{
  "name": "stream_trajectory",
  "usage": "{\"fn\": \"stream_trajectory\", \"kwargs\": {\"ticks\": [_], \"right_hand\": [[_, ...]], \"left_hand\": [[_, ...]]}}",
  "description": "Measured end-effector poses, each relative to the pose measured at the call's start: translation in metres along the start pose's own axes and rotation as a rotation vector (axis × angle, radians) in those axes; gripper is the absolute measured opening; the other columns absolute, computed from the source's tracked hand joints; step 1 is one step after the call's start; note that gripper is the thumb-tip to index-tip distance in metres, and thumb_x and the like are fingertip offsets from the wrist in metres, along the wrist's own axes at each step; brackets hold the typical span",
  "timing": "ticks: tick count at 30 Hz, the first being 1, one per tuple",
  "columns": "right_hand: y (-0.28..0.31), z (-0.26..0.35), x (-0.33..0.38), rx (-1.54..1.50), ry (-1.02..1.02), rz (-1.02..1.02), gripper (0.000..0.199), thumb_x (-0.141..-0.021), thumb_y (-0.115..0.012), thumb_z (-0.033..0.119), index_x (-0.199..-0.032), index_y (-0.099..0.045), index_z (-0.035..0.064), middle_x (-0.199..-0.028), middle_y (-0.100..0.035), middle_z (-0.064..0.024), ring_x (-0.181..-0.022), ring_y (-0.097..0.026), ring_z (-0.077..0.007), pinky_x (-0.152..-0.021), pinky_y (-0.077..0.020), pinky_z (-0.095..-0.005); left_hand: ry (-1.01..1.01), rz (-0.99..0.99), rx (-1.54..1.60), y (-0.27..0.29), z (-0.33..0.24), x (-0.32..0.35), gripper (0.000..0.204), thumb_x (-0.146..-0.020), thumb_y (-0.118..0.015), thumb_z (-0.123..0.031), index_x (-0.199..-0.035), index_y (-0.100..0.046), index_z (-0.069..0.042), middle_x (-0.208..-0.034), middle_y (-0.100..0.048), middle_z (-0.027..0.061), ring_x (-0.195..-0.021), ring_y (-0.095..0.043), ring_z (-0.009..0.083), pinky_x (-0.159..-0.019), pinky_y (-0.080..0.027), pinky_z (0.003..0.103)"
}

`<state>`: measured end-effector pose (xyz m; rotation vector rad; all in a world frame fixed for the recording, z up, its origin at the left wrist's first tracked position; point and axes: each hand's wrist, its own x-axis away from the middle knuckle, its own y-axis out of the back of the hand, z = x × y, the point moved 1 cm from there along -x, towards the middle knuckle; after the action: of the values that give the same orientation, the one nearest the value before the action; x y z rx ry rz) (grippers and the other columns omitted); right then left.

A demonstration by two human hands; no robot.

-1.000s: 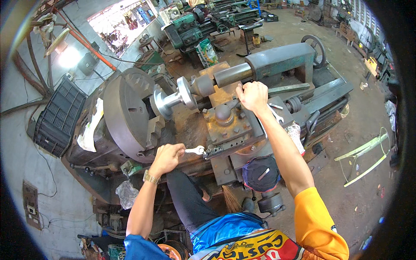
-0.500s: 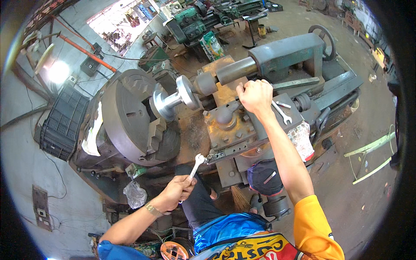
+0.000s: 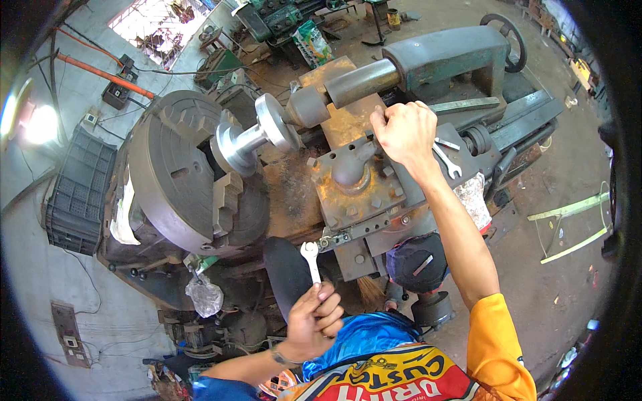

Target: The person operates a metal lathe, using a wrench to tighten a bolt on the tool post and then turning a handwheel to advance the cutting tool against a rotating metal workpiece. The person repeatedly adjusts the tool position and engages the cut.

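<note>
In my left hand [image 3: 314, 321], held low before my body, is an open-ended wrench [image 3: 311, 262], its jaw pointing up and away from me. My right hand [image 3: 406, 132] makes a fist round the end of the lever [image 3: 364, 150] on the lathe's tool post [image 3: 358, 190]; the fist hides the lever's end. Left of the tool post, a shiny spool-shaped metal workpiece [image 3: 247, 142] sits between the large chuck [image 3: 175, 170] and the tailstock's centre [image 3: 309, 107]. Neither hand touches it.
A second wrench [image 3: 448, 162] lies right of the tool post, near a stained rag [image 3: 473, 200]. The tailstock [image 3: 445, 57] with its handwheel [image 3: 506, 41] stands behind. A dark cap [image 3: 416, 262] hangs at the front. A black crate [image 3: 81, 190] stands on the left.
My left hand has come right and nearer my body, turning the wrench more upright. My right fist stays at the lever. The whole view has shifted a little.
</note>
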<state>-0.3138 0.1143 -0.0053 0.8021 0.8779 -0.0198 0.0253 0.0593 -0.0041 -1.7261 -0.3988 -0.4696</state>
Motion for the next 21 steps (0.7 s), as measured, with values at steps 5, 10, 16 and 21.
{"fn": "stream_trajectory", "kwargs": {"ticks": [5, 10, 16, 21], "right_hand": [[0.002, 0.003, -0.001, 0.037, -0.012, 0.015, 0.04, -0.083, -0.06, 0.031, -0.055, -0.068, 0.003, -0.056, -0.062, -0.0214, -0.054, -0.062, -0.0366, -0.065, -0.051, -0.0429], [0.001, 0.003, 0.001, 0.063, -0.026, 0.028, 0.041, -0.084, -0.059, 0.032, -0.057, -0.068, 0.0024, -0.06, -0.063, -0.0229, -0.059, -0.064, -0.0387, -0.066, -0.0522, -0.0465], [0.003, 0.003, 0.001, 0.065, -0.032, 0.09, 0.044, -0.086, -0.057, 0.034, -0.06, -0.068, 0.0006, -0.065, -0.063, -0.0261, -0.066, -0.066, -0.0425, -0.067, -0.053, -0.0488], [0.004, 0.003, -0.003, 0.07, -0.032, 0.099, 0.045, -0.087, -0.056, 0.035, -0.062, -0.069, 0.0001, -0.066, -0.064, -0.0266, -0.066, -0.066, -0.0427, -0.068, -0.0536, -0.0485]], "left_hand": [[-0.432, 0.015, 0.078, -0.024, 0.056, -0.047, 0.023, -0.107, -0.04, -0.027, -0.091, -0.048, -0.014, -0.062, -0.029, -0.0052, -0.047, -0.025, 0.0066, -0.043, -0.023, 0.024], [-0.957, 0.251, 0.313, -0.068, 0.081, -0.127, 0.024, -0.106, -0.042, -0.036, -0.094, -0.047, -0.015, -0.065, -0.034, -0.0012, -0.048, -0.032, 0.0106, -0.043, -0.029, 0.027], [-0.953, 0.122, 0.32, -0.071, 0.081, -0.134, 0.015, -0.105, -0.04, -0.017, -0.092, -0.045, -0.013, -0.073, -0.041, 0.0025, -0.065, -0.039, 0.0171, -0.065, -0.039, 0.037], [-0.589, 0.193, 0.092, -0.043, 0.082, -0.09, 0.019, -0.106, -0.045, -0.023, -0.094, -0.048, -0.01, -0.088, -0.043, 0.0028, -0.084, -0.042, 0.0184, -0.083, -0.043, 0.04]]}}
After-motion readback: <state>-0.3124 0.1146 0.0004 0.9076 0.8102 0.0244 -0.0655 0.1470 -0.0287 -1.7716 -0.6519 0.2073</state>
